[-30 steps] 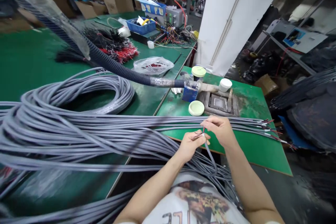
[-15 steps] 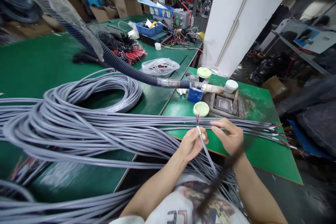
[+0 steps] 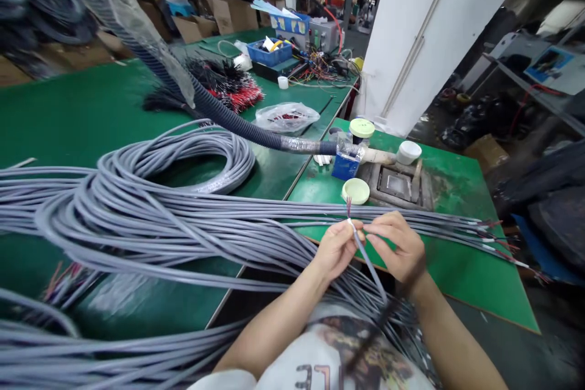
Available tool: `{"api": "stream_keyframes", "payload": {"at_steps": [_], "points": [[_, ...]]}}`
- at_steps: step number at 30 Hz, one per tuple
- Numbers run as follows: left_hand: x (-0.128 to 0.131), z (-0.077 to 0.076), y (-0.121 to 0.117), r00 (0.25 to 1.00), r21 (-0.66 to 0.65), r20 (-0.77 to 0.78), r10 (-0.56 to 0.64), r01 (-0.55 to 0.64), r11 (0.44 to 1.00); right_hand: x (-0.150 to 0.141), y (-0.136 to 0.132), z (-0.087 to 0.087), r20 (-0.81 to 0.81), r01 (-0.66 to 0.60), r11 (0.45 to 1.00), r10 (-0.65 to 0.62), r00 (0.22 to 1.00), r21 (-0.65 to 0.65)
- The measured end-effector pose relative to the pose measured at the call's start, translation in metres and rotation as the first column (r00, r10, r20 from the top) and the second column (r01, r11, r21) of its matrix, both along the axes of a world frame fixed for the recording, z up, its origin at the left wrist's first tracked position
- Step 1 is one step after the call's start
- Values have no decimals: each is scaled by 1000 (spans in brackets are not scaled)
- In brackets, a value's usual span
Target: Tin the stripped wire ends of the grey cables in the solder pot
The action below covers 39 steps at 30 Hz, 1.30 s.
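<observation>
My left hand (image 3: 336,250) pinches a grey cable (image 3: 372,268) just below its white-banded end. Thin red and dark wires (image 3: 349,207) stick up from that end, in front of a pale green round dish (image 3: 356,191). Close by on the right is my right hand (image 3: 397,245), its thumb and index finger apart and its fingertips near the left fingers. I see nothing held in it. Behind both hands, a row of grey cables (image 3: 420,219) crosses the green board, with stripped red and dark wire ends at the right.
A large coil of grey cable (image 3: 132,195) covers the left table. A dark corrugated hose (image 3: 237,125) runs to a blue box (image 3: 345,166). Beside it are a square metal pot (image 3: 395,186), a white cup (image 3: 408,152) and a lidded jar (image 3: 362,128). A white pillar (image 3: 411,30) stands behind.
The wires, earlier between both hands, now point up together from the cable end in my left hand. My right hand moved away from them, then back toward the left fingertips. The view shifted slightly.
</observation>
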<state>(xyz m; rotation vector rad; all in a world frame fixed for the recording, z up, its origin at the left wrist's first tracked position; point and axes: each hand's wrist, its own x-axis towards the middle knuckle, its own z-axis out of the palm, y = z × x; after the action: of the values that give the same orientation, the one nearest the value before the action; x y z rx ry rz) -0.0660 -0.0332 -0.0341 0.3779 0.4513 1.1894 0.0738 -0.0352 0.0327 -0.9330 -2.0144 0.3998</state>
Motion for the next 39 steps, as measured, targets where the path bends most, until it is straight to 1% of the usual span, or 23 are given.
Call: {"api": "stream_keyframes", "payload": {"at_steps": [3,6,9,13,15,18,20,21,23,25,27,28,31,33,36,39], "points": [[3,-3,0,982,93,-172,84,-69,993,-4,5,4,-24,81,996,-82,996,-33],[4,-7,-1,948,183,-279,150,-100,978,-8,11,10,-60,142,985,-148,987,-95],[2,-7,-2,909,258,-370,192,-98,961,-12,17,17,-76,153,969,-170,982,-191],[-1,-1,-3,829,357,-493,265,-86,930,-18,23,23,-74,144,950,-170,983,-277],[-1,2,-4,803,386,-520,292,-83,919,-22,25,26,-80,138,945,-168,982,-296],[-1,5,-4,784,415,-532,320,-89,906,-25,26,28,-92,130,944,-165,982,-303],[0,3,-4,771,428,-536,344,-103,898,-26,25,27,-97,126,956,-156,983,-265],[0,2,-3,768,428,-534,353,-115,896,-26,23,26,-87,127,967,-149,985,-220],[0,-2,-1,774,409,-521,360,-144,901,-26,20,22,-29,112,991,-115,993,-74],[0,-7,0,791,372,-501,352,-170,912,-24,17,19,43,78,994,-82,996,82],[-1,-10,1,820,329,-475,320,-172,928,-21,16,15,60,69,984,-79,995,163],[-1,-11,2,840,302,-455,296,-167,939,-19,17,14,40,87,982,-95,995,167],[-1,-11,3,912,178,-352,212,-157,971,-8,20,12,-17,149,982,-148,989,120],[-2,-7,4,951,86,-261,167,-150,985,1,22,10,-18,136,986,-135,991,102],[-4,0,6,984,-10,-134,118,-121,993,13,22,3,62,6,995,-12,998,101],[-7,6,8,995,-60,-19,98,-99,993,18,18,-7,199,-145,984,121,973,108]]}}
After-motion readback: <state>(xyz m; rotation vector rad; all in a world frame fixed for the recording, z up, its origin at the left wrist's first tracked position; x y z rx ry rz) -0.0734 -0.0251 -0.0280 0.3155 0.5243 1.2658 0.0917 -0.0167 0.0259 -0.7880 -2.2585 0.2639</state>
